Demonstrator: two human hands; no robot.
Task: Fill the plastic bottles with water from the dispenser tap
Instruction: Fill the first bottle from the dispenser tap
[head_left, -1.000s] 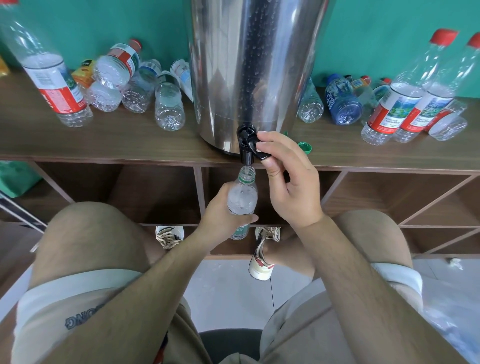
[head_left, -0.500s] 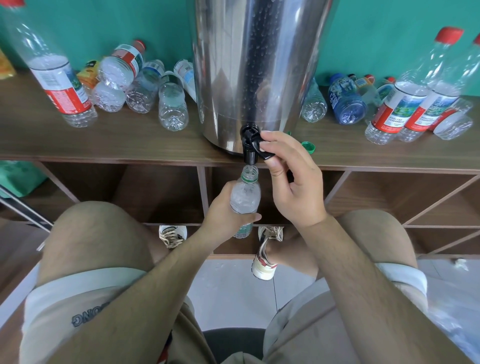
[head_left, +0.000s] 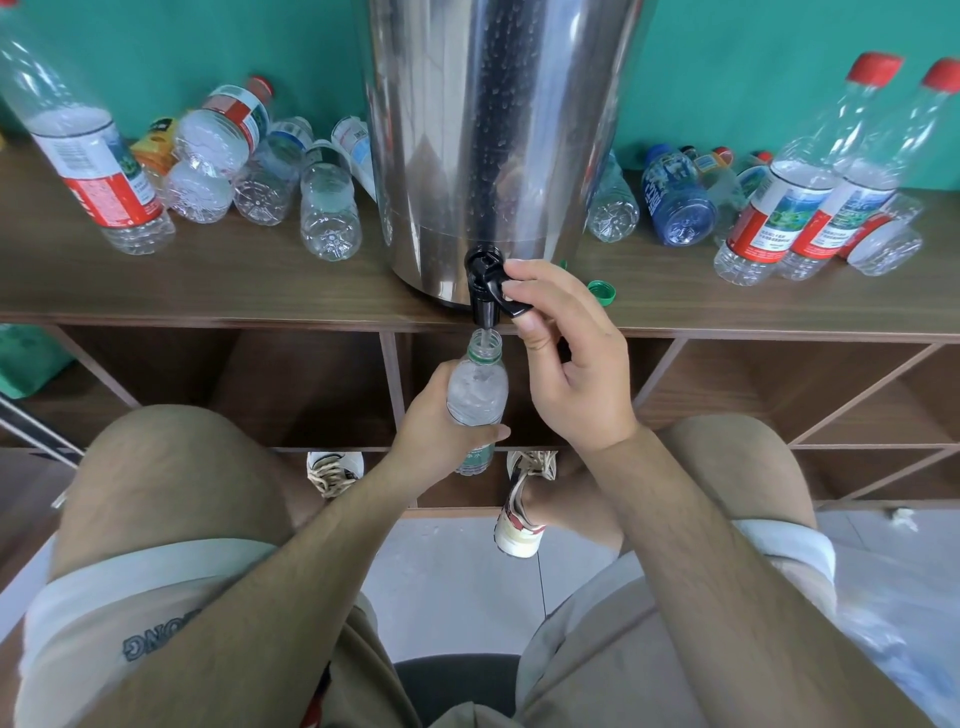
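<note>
My left hand (head_left: 436, 421) gripped the bottle (head_left: 478, 392), mouth just under the tap (head_left: 483, 304); my right hand (head_left: 571, 374) pinched the lever (head_left: 515, 310). I judged it best to hold the mouth centred and release the lever before the neck filled.

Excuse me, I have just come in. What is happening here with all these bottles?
A seated person is filling a small bottle from the steel dispenser on the wooden shelf. The left hand grips the small bottle with its mouth right under the tap, and the right hand pinches the tap lever. A thin stream of water runs in. A green cap lies beside the dispenser. Other bottles lie around it, and some capped bottles stand upright.
</note>
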